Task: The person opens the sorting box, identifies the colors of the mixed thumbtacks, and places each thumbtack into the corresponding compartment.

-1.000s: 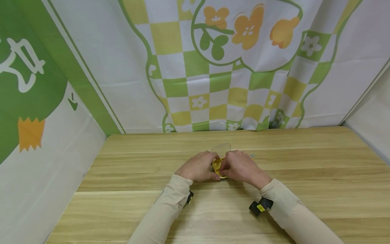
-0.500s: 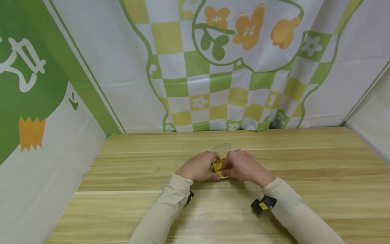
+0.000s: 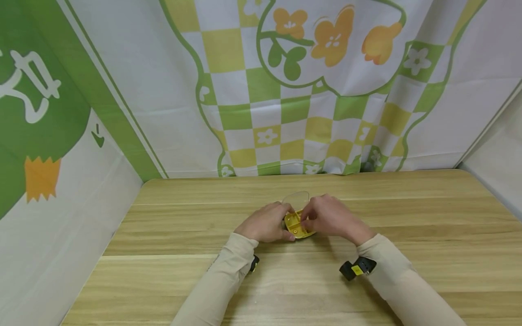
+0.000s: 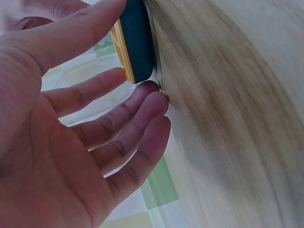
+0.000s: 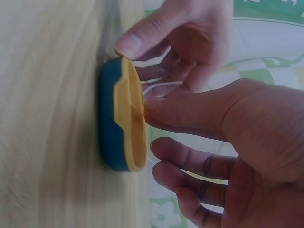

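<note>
A small pill box [image 3: 292, 218] with yellow compartments, a dark teal base [image 4: 137, 40] and a raised clear lid [image 3: 297, 198] sits on the table. My left hand [image 3: 267, 222] pinches its left side between thumb and index finger; the other fingers are spread below in the left wrist view. One compartment holds a small round piece [image 3: 295, 232]. My right hand [image 3: 332, 217] is at the box's right side, thumb and index finger together over the compartments. The right wrist view shows those fingertips [image 5: 154, 110] at the yellow rim; whether anything is between them is hidden.
The box stands toward the back of a wooden table [image 3: 183, 280]. Behind it hangs a patterned curtain [image 3: 293, 127], close to the table's back edge. A printed side wall [image 3: 81, 217] stands on the left. Both wrists wear black camera straps [image 3: 359, 268].
My right hand has shifted right and slightly away, uncovering more of the yellow compartments. The small piece on the table beyond it is no longer visible. My left hand keeps its place.
</note>
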A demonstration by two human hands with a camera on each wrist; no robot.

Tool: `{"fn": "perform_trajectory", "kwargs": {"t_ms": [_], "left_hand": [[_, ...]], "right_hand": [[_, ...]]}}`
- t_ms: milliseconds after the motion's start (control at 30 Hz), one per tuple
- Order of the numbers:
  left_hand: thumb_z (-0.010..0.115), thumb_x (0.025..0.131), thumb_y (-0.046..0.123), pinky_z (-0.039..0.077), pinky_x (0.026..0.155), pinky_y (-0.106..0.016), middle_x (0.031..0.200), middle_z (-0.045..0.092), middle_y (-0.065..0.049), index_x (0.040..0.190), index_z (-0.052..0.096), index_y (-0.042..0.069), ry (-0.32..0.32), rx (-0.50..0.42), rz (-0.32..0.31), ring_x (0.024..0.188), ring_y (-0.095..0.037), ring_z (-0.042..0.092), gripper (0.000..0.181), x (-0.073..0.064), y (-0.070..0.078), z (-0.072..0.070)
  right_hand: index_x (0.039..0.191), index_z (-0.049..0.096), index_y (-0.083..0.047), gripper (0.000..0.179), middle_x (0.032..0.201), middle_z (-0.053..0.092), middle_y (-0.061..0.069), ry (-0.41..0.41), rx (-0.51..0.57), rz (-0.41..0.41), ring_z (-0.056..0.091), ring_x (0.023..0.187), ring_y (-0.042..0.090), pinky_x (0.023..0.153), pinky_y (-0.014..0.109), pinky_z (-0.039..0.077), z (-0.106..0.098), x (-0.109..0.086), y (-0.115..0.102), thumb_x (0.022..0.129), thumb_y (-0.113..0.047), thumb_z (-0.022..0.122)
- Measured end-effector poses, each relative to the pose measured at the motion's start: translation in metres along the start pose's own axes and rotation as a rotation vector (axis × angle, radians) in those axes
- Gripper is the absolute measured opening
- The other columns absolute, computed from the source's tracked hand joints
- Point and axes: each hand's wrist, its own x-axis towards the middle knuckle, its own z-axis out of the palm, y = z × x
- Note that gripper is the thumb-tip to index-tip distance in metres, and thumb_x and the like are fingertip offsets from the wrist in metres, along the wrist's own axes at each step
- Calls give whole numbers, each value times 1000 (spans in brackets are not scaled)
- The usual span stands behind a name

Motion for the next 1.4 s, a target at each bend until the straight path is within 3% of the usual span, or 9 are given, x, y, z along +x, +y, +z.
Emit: {"fn": "perform_trajectory", "kwargs": {"t_ms": [433,667,1067,1400], "left_hand": [[87,82,30,49,97,-38,120,66,-11,131,61,4,4,-4,-16,109,-22,61,61,-1,1,1],[86,83,30,45,105,-41,125,65,-12,133,60,5,-6,-6,-38,124,-28,58,62,-1,2,1],[86,83,29,43,108,-42,128,64,-14,134,60,4,-8,-14,-33,129,-30,54,63,-2,3,0],[86,83,29,45,105,-40,126,64,-13,134,60,4,-10,-13,-30,122,-27,58,63,-2,2,0]], "right_hand": [[89,81,-13,3,79,71,-6,16,-27,100,59,69,9,64,34,50,-18,-5,14,87,-16,79],[88,79,-13,4,74,67,-6,30,-44,169,59,70,12,65,36,50,-25,-9,26,86,-17,80],[91,77,-8,8,83,68,2,34,-59,256,63,79,22,71,43,51,-33,-13,38,87,-15,77],[79,72,-10,3,75,65,0,25,-81,306,60,72,22,67,42,50,-34,-18,51,80,-8,72]]}}
